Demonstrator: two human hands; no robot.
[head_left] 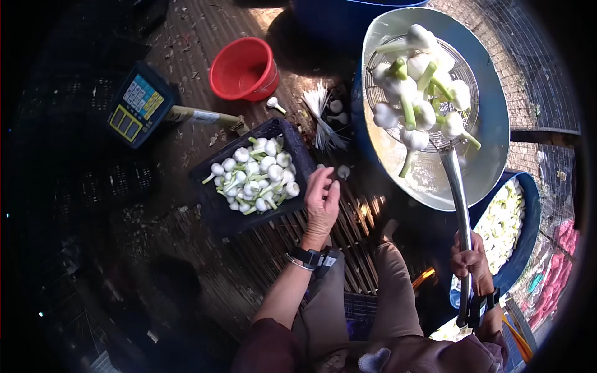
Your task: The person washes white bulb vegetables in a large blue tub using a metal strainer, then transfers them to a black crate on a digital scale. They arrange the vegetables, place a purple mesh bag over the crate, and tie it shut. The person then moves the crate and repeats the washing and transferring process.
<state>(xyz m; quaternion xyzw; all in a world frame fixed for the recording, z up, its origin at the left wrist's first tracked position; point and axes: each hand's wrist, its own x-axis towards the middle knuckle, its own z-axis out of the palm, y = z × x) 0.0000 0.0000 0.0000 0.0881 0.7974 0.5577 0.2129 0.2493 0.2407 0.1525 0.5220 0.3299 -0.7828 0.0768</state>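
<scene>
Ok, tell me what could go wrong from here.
The garlic bulbs are heaped on the skimmer, with some stems poking past its rim, so a tilt might spill a few. Only the right hand grips it, while the left hand is away beside the dark crate, so the load could twist. A loose bulb on the floor might get stepped on.

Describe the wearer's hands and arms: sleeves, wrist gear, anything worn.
Left hand: bare; black wrist strap with a boxy dark unit, plus a thin pale bracelet. Right hand: bare; black wristband. Dark maroon sleeves end above the wrists.
</scene>
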